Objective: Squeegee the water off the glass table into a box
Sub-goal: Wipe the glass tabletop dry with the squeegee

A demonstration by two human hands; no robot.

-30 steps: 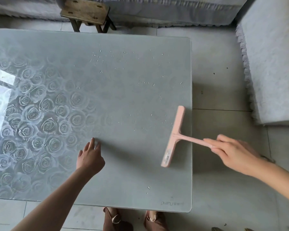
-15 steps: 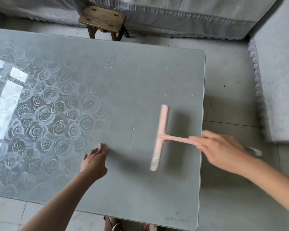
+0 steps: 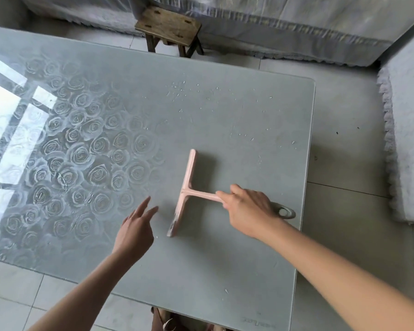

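Note:
A pink T-shaped squeegee (image 3: pixel 186 187) lies with its blade on the glass table (image 3: pixel 237 130), blade running near to far. My right hand (image 3: pixel 247 207) grips its handle; the grey loop end sticks out behind the hand. My left hand (image 3: pixel 135 229) hovers just left of the blade's near end, fingers straight and pointing away from me. Small water droplets (image 3: pixel 184 89) dot the glass at the far middle and right. A rose pattern covers the table's left half. No box is in view.
A small wooden stool (image 3: pixel 170 27) stands beyond the table's far edge. Covered furniture (image 3: pixel 296 27) runs along the back and a grey padded piece (image 3: pixel 406 130) sits at the right. Tiled floor (image 3: pixel 344 163) lies between table and furniture. My sandals show under the near edge.
The squeegee has moved left across the glass, from near the right edge toward the middle. My right hand followed over the table. My left hand lifted slightly with fingers stretched out.

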